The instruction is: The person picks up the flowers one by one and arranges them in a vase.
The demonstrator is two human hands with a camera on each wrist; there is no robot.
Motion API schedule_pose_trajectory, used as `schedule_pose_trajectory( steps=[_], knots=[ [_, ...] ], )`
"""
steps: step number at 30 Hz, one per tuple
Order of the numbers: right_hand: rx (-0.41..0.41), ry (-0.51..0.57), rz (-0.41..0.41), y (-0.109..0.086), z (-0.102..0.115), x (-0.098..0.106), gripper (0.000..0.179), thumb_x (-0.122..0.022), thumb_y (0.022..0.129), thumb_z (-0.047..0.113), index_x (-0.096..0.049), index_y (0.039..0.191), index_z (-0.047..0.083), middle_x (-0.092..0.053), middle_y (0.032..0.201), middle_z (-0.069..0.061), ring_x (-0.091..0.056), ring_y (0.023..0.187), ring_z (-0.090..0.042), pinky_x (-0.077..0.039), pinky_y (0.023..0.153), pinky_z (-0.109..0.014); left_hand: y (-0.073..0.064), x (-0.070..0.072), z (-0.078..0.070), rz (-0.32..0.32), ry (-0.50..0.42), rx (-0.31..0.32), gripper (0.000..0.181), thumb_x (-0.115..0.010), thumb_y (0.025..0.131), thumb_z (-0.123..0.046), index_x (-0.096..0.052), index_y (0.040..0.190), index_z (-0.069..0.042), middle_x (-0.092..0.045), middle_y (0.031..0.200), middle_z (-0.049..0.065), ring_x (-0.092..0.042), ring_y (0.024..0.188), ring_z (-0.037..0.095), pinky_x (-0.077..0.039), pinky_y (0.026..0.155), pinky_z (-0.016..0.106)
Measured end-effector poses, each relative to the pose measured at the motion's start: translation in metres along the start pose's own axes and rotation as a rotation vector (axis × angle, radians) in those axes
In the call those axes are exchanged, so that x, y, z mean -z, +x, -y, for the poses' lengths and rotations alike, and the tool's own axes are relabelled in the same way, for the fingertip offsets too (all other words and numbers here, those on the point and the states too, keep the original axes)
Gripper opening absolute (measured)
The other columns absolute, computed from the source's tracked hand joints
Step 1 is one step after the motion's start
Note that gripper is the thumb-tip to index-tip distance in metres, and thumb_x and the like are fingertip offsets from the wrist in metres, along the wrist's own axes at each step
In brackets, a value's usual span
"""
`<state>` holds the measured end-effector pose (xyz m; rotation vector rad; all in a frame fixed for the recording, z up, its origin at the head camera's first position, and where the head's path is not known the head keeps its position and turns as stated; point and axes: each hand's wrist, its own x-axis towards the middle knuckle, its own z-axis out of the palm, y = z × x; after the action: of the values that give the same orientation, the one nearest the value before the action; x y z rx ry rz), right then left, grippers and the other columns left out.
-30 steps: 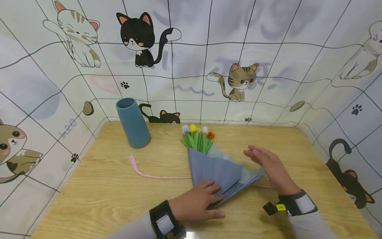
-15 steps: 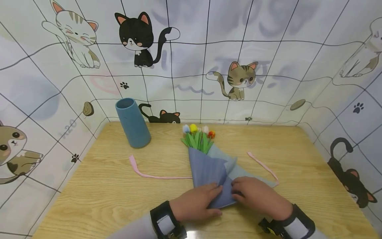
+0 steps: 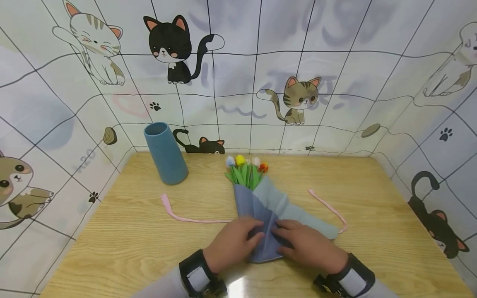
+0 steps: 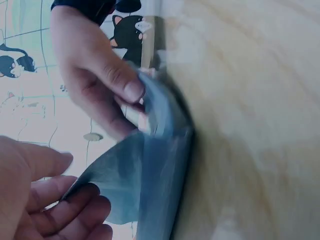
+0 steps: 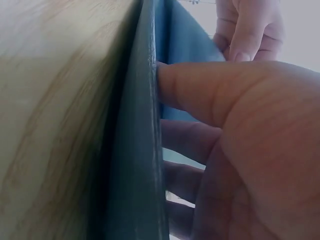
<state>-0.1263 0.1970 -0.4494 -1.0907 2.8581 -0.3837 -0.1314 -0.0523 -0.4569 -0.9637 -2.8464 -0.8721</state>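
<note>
A bouquet of tulips (image 3: 246,169) with green leaves lies mid-table in blue wrapping paper (image 3: 247,203). In the head view my left hand (image 3: 234,244) is at the paper's left side. Its curled fingers hold a raised paper edge in the left wrist view, though the thumb stands a little apart. Just to the right, my right hand (image 3: 311,248) presses the folded paper down with its fingertips. Its thumb touches the fold (image 5: 145,120) in the right wrist view. The paper's paler side (image 3: 298,213) faces up at the right. The stems are hidden inside the wrap.
A blue vase (image 3: 166,153) stands at the back left of the wooden table (image 3: 130,256). Pink ribbon (image 3: 186,219) extends left from under the bouquet, and its other end (image 3: 329,207) shows at the right. A cat-print cloth (image 3: 238,74) surrounds the table.
My right hand came down from the right onto the paper, folding the right flap and then shifting left. The pink ribbon's right end came into view. My left hand shifted slightly left.
</note>
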Motion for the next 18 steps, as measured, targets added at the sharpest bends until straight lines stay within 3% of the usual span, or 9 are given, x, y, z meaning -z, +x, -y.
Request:
schedule_pose_trajectory(
  steps=[5, 10, 13, 16, 18],
  knots=[
    [-0.078, 0.036, 0.037, 0.001, 0.003, 0.002, 0.058, -0.074, 0.095, 0.037, -0.061, 0.144, 0.009, -0.062, 0.145, -0.013, -0.062, 0.131, -0.033, -0.054, 0.105, -0.051, -0.01, 0.016, 0.007, -0.075, -0.034, 0.102, 0.022, -0.068, 0.101, -0.023, -0.076, 0.117, -0.011, -0.075, 0.11, 0.001, -0.071, 0.103, 0.014, -0.06, 0.09, 0.031],
    [-0.137, 0.052, 0.058, -0.001, 0.003, 0.002, 0.06, -0.075, 0.095, 0.039, -0.061, 0.145, 0.009, -0.061, 0.146, -0.014, -0.061, 0.132, -0.033, -0.054, 0.105, -0.052, -0.028, 0.029, 0.017, -0.092, 0.016, 0.117, 0.02, -0.069, 0.1, -0.024, -0.077, 0.112, -0.01, -0.075, 0.103, 0.003, -0.07, 0.095, 0.014, -0.06, 0.082, 0.031],
    [-0.168, 0.059, 0.07, -0.003, 0.003, 0.003, 0.06, -0.074, 0.095, 0.04, -0.061, 0.144, 0.009, -0.061, 0.146, -0.013, -0.061, 0.133, -0.033, -0.054, 0.105, -0.052, -0.039, 0.035, 0.02, -0.078, 0.072, 0.12, 0.013, -0.071, 0.099, -0.023, -0.075, 0.094, -0.012, -0.065, 0.081, -0.005, -0.06, 0.075, 0.007, -0.053, 0.067, 0.025],
    [-0.189, 0.063, 0.069, -0.004, 0.003, 0.004, 0.06, -0.075, 0.094, 0.04, -0.061, 0.144, 0.01, -0.062, 0.146, -0.013, -0.061, 0.132, -0.033, -0.054, 0.104, -0.052, -0.048, 0.042, 0.02, -0.045, 0.121, 0.148, 0.027, -0.07, 0.098, -0.024, -0.062, 0.073, -0.017, -0.046, 0.066, -0.01, -0.043, 0.062, 0.003, -0.039, 0.056, 0.021],
    [-0.196, 0.063, 0.066, -0.005, 0.003, 0.004, 0.06, -0.075, 0.094, 0.04, -0.061, 0.144, 0.01, -0.062, 0.145, -0.013, -0.061, 0.132, -0.033, -0.055, 0.104, -0.052, -0.054, 0.044, 0.02, -0.031, 0.154, 0.178, 0.035, -0.069, 0.098, -0.025, -0.055, 0.066, -0.019, -0.043, 0.062, -0.011, -0.04, 0.058, 0.003, -0.036, 0.053, 0.022]
  ],
)
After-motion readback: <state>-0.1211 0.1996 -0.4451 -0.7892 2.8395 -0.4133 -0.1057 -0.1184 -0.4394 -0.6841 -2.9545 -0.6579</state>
